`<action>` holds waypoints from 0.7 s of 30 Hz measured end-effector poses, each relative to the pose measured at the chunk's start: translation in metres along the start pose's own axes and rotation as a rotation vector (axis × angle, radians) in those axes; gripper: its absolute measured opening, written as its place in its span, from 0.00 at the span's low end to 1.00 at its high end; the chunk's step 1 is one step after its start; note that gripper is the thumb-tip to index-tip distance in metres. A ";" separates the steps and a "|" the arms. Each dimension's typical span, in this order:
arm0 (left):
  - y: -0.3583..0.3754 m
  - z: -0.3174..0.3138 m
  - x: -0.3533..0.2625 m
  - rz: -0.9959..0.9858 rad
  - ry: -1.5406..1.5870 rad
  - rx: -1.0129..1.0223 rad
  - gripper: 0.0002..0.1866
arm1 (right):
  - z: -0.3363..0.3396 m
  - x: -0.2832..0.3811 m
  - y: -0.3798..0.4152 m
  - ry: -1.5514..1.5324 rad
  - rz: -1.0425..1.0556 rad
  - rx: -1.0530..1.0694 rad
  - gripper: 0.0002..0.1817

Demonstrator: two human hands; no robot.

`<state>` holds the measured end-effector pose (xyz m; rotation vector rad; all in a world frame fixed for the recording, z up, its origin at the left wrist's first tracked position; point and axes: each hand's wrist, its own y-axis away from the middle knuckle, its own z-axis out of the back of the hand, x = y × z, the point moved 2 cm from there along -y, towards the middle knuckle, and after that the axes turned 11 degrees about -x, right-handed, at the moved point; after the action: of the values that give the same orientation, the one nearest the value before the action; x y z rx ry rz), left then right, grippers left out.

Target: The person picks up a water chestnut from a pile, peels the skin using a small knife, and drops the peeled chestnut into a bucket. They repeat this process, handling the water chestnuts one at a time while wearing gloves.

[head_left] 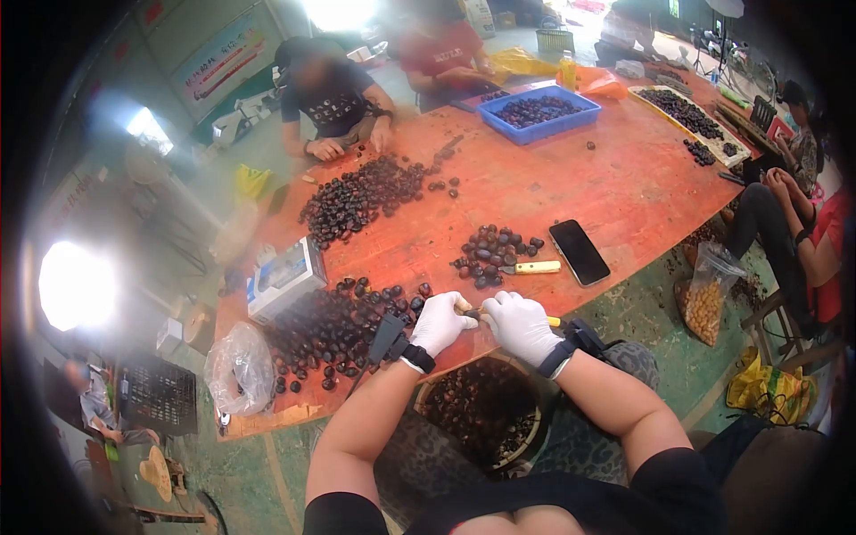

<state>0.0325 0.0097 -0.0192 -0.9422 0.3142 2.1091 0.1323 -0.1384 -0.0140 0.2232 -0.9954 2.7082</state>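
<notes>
Left to right: heap of dark chestnuts (325, 330) within easy reach on orange table (571, 192); left hand (439, 323) closed on one nut, steadying it; right hand (520, 325) gripping yellow-handled knife (550, 321); basket (481, 415) below, catching husks.

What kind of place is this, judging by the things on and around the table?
Probably an informal workshop for shelling chestnuts by hand. Heaps of dark nuts lie on an orange table, several people sit around it, and a blue tray holds more nuts.
</notes>
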 end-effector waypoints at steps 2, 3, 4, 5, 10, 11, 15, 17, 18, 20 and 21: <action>-0.001 -0.002 0.002 -0.003 -0.013 -0.008 0.16 | -0.002 0.002 -0.001 -0.002 0.006 0.013 0.06; 0.000 0.001 -0.002 -0.001 -0.033 -0.009 0.16 | -0.004 0.002 -0.001 0.002 0.010 0.022 0.06; 0.001 0.002 -0.005 0.003 -0.053 -0.010 0.16 | -0.005 0.002 0.000 0.006 0.014 0.032 0.07; 0.001 0.001 -0.004 -0.003 -0.043 -0.014 0.16 | -0.004 0.002 0.001 0.012 0.015 0.047 0.06; 0.003 0.005 -0.007 -0.046 -0.097 -0.053 0.14 | 0.000 -0.007 0.007 0.093 0.059 0.098 0.06; 0.002 0.007 -0.006 -0.050 -0.125 -0.024 0.13 | 0.001 -0.009 0.009 0.086 0.038 0.095 0.06; -0.005 0.032 -0.004 -0.159 -0.337 -0.067 0.12 | 0.007 -0.015 0.010 0.080 -0.029 0.095 0.06; -0.010 0.037 -0.017 -0.099 -0.430 -0.102 0.14 | 0.009 -0.016 0.009 0.079 -0.049 0.104 0.06; -0.015 0.032 -0.020 -0.157 -0.375 -0.171 0.13 | 0.009 -0.016 0.008 0.074 -0.055 0.108 0.06; -0.025 0.020 -0.022 -0.271 -0.264 -0.309 0.13 | 0.009 -0.017 0.007 0.073 -0.058 0.115 0.06; -0.030 0.013 -0.025 -0.269 -0.248 -0.285 0.13 | 0.007 -0.018 0.007 0.077 -0.056 0.117 0.06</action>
<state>0.0585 0.0222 0.0101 -0.8166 -0.2338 2.0205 0.1477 -0.1510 -0.0166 0.1639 -0.7984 2.7043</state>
